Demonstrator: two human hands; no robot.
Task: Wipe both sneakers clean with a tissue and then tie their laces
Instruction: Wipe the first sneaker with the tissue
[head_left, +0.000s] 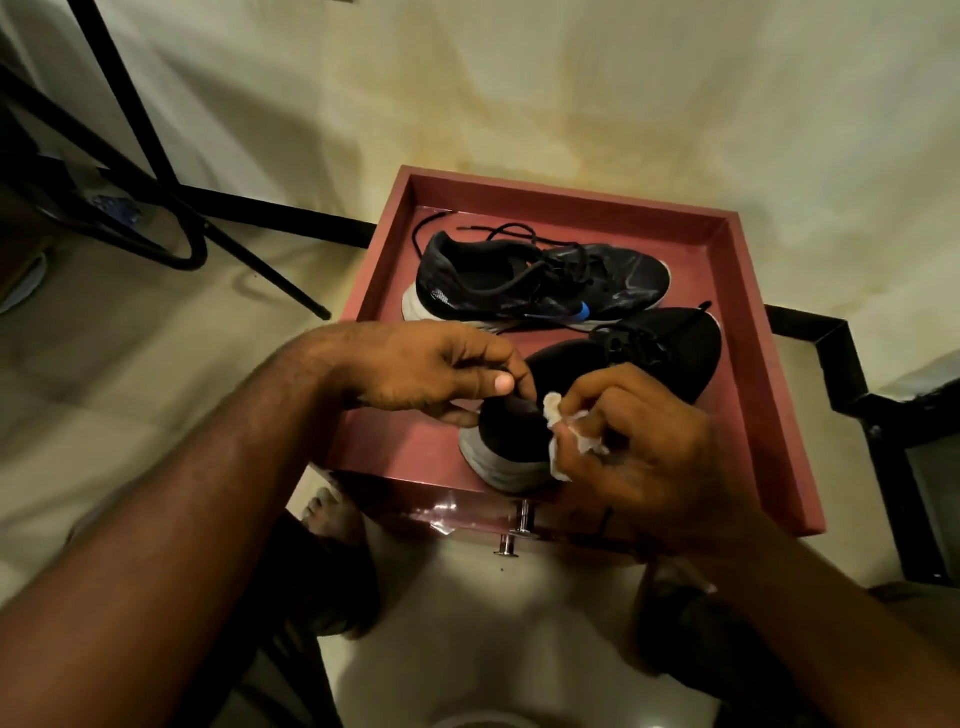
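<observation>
Two black running sneakers lay on a red-brown raised-rim cabinet top (769, 374). The far sneaker (535, 283) rested on its side, laces loose, a blue swoosh-shaped logo on its flank; no lettering was readable. The near sneaker (587, 395) pointed away, its grey-white heel sole toward the person. The left hand (436, 371) pinched the near sneaker's heel collar between thumb and fingers. The right hand (639, 436) was closed around a crumpled white tissue (563, 439), pressed against the heel.
</observation>
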